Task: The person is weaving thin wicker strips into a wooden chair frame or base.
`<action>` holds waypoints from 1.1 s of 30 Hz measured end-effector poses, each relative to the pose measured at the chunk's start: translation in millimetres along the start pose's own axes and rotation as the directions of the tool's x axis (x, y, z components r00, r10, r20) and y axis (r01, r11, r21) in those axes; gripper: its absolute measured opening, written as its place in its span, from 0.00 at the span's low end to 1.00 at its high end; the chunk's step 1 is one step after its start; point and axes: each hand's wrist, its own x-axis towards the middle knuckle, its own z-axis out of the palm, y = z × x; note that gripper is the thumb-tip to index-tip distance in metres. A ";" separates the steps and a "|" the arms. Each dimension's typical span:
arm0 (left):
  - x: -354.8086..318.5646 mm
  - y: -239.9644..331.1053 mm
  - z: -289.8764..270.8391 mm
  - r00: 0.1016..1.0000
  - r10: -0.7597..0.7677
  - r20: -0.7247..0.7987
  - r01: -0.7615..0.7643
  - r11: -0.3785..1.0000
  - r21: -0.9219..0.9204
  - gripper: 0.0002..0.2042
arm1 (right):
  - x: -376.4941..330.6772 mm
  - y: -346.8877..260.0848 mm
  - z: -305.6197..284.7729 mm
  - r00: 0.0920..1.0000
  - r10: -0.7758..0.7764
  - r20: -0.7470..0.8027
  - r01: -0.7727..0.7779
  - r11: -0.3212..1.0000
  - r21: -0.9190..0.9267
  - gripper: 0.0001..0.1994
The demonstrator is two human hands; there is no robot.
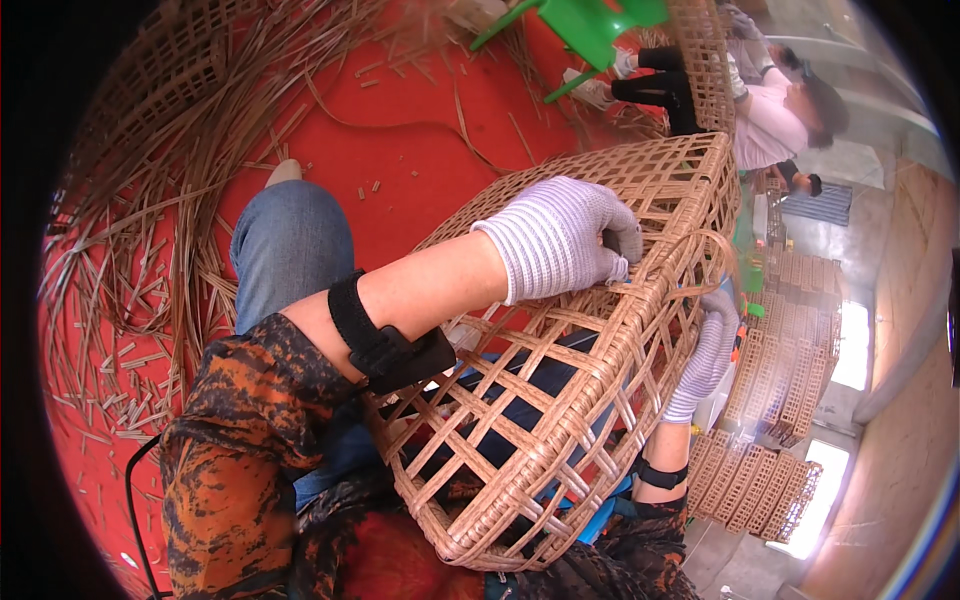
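Observation:
A large tan woven basket (490, 445), its sides an open lattice of flat strips, lies tilted across my lap. My left hand (565, 240), in a white and grey striped knit glove, rests on the upper face. Its fingers are closed in a pinch at the weave near the bound edge. Beyond that edge my right hand (708, 350), gloved alike, is curled against the outer side, its fingertips partly hidden. Between the two hands, a loose strip (718, 245) bends in a loop out from the edge.
Long loose strips (190, 200) and short offcuts litter the red floor (395, 90) at left. A green plastic chair (585, 35) stands at the far side. Other people (775, 120) sit at the far right, with stacked woven baskets (755, 485) along the right.

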 end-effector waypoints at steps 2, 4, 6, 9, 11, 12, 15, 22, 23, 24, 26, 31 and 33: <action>0.5 0.6 0.8 1.000 -0.031 0.003 0.031 0.999 0.034 0.09 | 0.2 0.9 -0.3 1.000 0.004 0.002 -0.004 1.000 0.003 0.12; 0.1 0.7 1.6 1.000 -0.026 0.003 0.026 0.999 0.021 0.09 | 0.4 1.6 -0.3 1.000 -0.012 0.010 0.012 1.000 0.002 0.12; 0.4 0.9 2.3 1.000 -0.020 0.002 0.020 1.000 0.010 0.08 | 0.5 1.7 0.0 1.000 -0.007 0.004 0.007 1.000 0.013 0.12; 0.5 0.7 2.1 0.998 -0.059 0.017 0.059 0.998 0.005 0.07 | 0.3 0.2 1.2 1.000 -0.008 -0.003 0.008 1.000 0.023 0.12; 0.3 1.0 2.0 0.990 -0.115 0.077 0.117 0.993 -0.015 0.07 | 0.4 -1.6 2.3 1.000 -0.014 -0.007 0.014 1.000 0.023 0.12; 0.1 1.3 2.0 0.990 -0.115 0.077 0.116 0.993 -0.015 0.07 | 0.4 -2.5 2.7 1.000 -0.020 -0.012 0.020 1.000 0.013 0.12; -1.6 2.8 2.2 0.993 -0.100 0.060 0.098 0.994 0.038 0.07 | 0.7 -5.1 4.3 1.000 -0.019 -0.019 0.019 1.000 0.002 0.12; -0.9 2.9 0.8 0.981 -0.186 0.048 0.182 0.981 0.071 0.09 | 1.6 -5.6 5.8 1.000 -0.005 -0.028 0.005 1.000 -0.001 0.12; -1.3 2.3 2.2 0.993 -0.113 -0.013 0.114 0.991 0.068 0.09 | 1.7 -5.2 5.6 0.999 0.005 -0.032 -0.005 1.000 0.011 0.12; -1.8 1.5 3.9 0.997 -0.047 -0.067 0.052 0.996 0.075 0.09 | 1.9 -4.7 5.4 1.000 -0.002 -0.026 0.002 1.000 0.006 0.12; -1.1 -1.4 6.7 0.997 -0.049 -0.067 0.052 0.998 0.042 0.10 | 1.8 -4.0 5.3 1.000 -0.007 -0.023 0.007 1.000 0.001 0.12; 0.6 -8.1 10.0 0.997 -0.011 -0.079 0.011 1.000 -0.001 0.11 | 1.8 -4.0 6.2 0.999 0.020 -0.025 -0.020 1.000 0.011 0.12; 1.2 -8.1 10.2 0.998 -0.003 -0.068 0.009 0.997 0.079 0.11 | 2.1 -5.1 7.1 0.999 0.016 -0.032 -0.015 1.000 0.021 0.12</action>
